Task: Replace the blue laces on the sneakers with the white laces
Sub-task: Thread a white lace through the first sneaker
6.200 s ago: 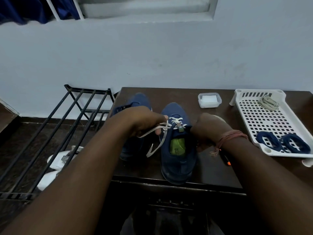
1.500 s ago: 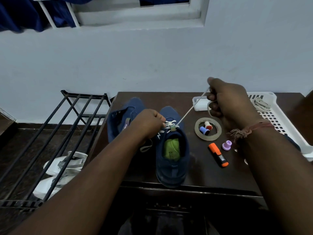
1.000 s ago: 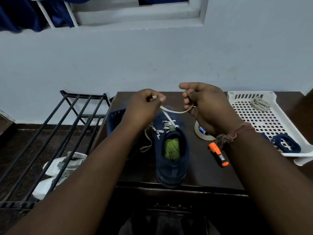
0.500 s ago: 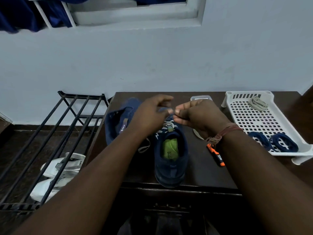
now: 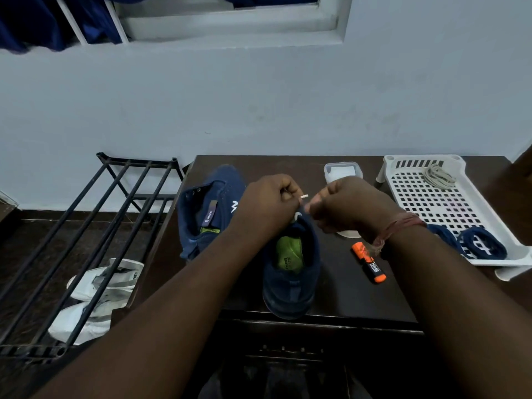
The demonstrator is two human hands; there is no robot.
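Two navy sneakers stand on the dark table [image 5: 339,295]. The right sneaker [image 5: 290,277] with a green insole sits under my hands; the left sneaker [image 5: 207,208] lies behind it, without a lace. My left hand [image 5: 267,205] pinches the white lace, whose tip [image 5: 304,196] sticks out between the hands. My right hand [image 5: 345,203] is curled over the shoe's top eyelets, fingers pinched; its hold on the lace is hidden. Two coiled blue laces [image 5: 480,244] lie in the white tray [image 5: 411,203], with a coiled white lace [image 5: 439,175] at its back.
An orange highlighter [image 5: 370,262] lies right of the shoe. A small clear box [image 5: 342,171] stands at the table's back. A black metal rack [image 5: 95,226] stands to the left, with white shoes [image 5: 98,298] on the floor beneath it. The wall is close behind.
Both hands have drawn together over the right sneaker's eyelets. The right hand came down from pulling the lace up to the right, and the lace tip now shows between the hands.
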